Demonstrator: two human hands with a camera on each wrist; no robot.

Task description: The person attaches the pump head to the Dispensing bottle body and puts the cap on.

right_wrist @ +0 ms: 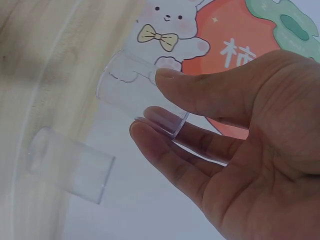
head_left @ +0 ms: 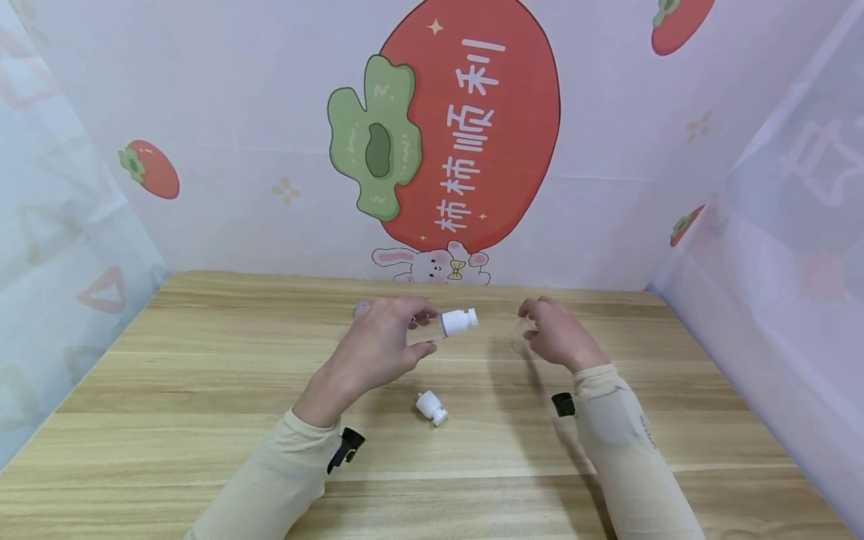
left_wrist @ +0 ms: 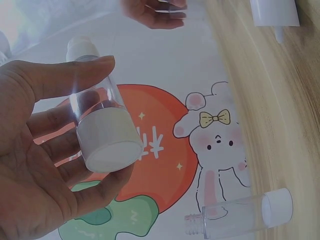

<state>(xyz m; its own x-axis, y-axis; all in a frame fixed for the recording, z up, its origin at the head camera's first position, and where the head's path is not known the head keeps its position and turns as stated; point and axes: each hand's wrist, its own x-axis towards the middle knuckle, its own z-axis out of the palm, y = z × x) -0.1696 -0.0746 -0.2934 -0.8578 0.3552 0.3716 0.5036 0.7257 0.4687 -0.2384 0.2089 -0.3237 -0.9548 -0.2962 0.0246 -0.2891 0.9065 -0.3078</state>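
My left hand [head_left: 378,341] grips a small clear pump bottle [left_wrist: 107,137] with a white base and a white pump head. It lies nearly sideways in the head view, pump toward the right. My right hand [head_left: 562,335] pinches a clear cylindrical cap [right_wrist: 132,85] between thumb and fingers. Below the left hand, a loose white pump head [head_left: 430,407] lies on the table. A second clear bottle [left_wrist: 235,217], its threaded neck bare, lies on its side; in the head view the left hand mostly hides it. Another clear cap [right_wrist: 72,165] shows in the right wrist view.
The wood-grain table [head_left: 202,405] meets a pale back wall covering [head_left: 250,217] printed with persimmons and a rabbit. Similar pale sheets stand along the left and right sides. A dark wrist camera [head_left: 346,448] sits at the left sleeve and another [head_left: 563,404] at the right.
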